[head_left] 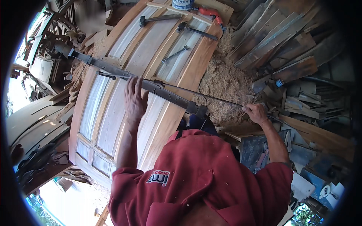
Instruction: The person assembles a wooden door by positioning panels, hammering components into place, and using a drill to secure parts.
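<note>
A wooden panelled door (184, 88) lies in front of me, with a dark steel bar clamp (109, 67) running across it. My left hand (134, 98) rests on the door at the clamp bar, its fingers stretched out. Over to the right, my right hand (257, 112) is closed around the end of a long thin metal rod (211, 96). The rod slants across the door beside the clamp bar, toward my left hand. A short black handle-like piece (106, 75) lies near the bar on the left; whether it joins the rod I cannot tell.
On the door's far part lie a mallet (160, 19), a hammer (198, 31) and a wrench (175, 54). A red power tool (209, 12) and a tin (183, 4) sit at its far end. Sawdust (226, 81) and stacked boards (275, 37) fill the right side.
</note>
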`<move>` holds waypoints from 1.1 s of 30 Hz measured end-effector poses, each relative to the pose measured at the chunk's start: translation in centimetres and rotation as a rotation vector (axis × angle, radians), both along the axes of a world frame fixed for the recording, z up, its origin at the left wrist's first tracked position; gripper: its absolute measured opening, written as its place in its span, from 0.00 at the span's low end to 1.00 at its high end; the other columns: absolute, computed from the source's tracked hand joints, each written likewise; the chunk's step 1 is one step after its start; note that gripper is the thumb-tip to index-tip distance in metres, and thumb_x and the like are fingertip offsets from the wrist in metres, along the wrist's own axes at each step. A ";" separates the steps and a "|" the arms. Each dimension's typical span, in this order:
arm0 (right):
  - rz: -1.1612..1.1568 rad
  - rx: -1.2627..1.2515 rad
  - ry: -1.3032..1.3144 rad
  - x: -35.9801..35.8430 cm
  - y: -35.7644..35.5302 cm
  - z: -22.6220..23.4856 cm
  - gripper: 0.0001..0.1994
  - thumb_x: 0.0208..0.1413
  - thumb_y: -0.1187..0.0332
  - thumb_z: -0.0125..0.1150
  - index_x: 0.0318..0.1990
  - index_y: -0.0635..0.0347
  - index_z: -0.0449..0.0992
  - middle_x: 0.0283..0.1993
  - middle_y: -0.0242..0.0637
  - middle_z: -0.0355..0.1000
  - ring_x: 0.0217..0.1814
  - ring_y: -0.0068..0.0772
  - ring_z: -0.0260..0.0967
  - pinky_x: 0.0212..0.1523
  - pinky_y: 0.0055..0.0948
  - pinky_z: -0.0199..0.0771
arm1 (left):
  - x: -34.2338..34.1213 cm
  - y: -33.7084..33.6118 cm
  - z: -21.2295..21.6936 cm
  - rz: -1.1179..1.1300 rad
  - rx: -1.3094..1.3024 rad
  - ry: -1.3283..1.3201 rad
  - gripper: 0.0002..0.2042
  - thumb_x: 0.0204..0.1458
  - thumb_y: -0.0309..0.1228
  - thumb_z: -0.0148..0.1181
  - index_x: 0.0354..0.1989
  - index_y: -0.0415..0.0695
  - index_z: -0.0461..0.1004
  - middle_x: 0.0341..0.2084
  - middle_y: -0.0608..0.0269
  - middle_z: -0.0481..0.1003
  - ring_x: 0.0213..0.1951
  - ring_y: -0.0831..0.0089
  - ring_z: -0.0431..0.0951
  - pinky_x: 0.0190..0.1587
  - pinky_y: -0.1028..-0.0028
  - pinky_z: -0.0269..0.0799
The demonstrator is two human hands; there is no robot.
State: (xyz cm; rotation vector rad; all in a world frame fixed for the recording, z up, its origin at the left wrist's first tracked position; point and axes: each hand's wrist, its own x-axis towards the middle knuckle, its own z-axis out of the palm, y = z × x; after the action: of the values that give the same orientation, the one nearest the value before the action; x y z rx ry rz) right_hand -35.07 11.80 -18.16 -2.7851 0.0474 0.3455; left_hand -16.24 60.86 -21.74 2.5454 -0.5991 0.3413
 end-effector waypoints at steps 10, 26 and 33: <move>0.015 -0.026 0.014 -0.8 -6.2 1.3 0.24 0.61 0.45 0.56 0.28 0.59 0.78 0.22 0.50 0.71 0.29 0.60 0.72 0.29 0.51 0.68 | 7.9 -4.6 -1.8 -0.393 0.309 0.191 0.11 0.47 0.30 0.66 0.40 0.44 0.77 0.39 0.59 0.78 0.52 0.58 0.75 0.61 0.60 0.65; 0.097 0.010 -0.048 -3.2 -16.5 -0.9 0.26 0.65 0.46 0.51 0.29 0.62 0.76 0.21 0.52 0.69 0.28 0.62 0.70 0.27 0.52 0.65 | 4.8 -14.4 0.6 -0.466 0.476 0.487 0.15 0.50 0.45 0.66 0.32 0.45 0.79 0.25 0.54 0.78 0.32 0.52 0.81 0.34 0.55 0.73; 0.139 0.074 -0.010 -3.9 -15.5 -0.5 0.22 0.65 0.51 0.53 0.29 0.63 0.75 0.22 0.54 0.69 0.30 0.62 0.72 0.28 0.49 0.66 | 1.6 -14.0 -2.0 -0.271 0.520 0.399 0.15 0.50 0.47 0.63 0.32 0.48 0.81 0.25 0.54 0.80 0.32 0.54 0.83 0.36 0.58 0.77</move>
State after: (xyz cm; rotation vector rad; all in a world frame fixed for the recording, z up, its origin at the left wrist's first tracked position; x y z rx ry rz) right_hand -39.00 -3.69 -18.70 -2.7230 -0.1587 0.3602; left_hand -14.60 46.90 -23.70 2.8381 -0.9513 -0.4679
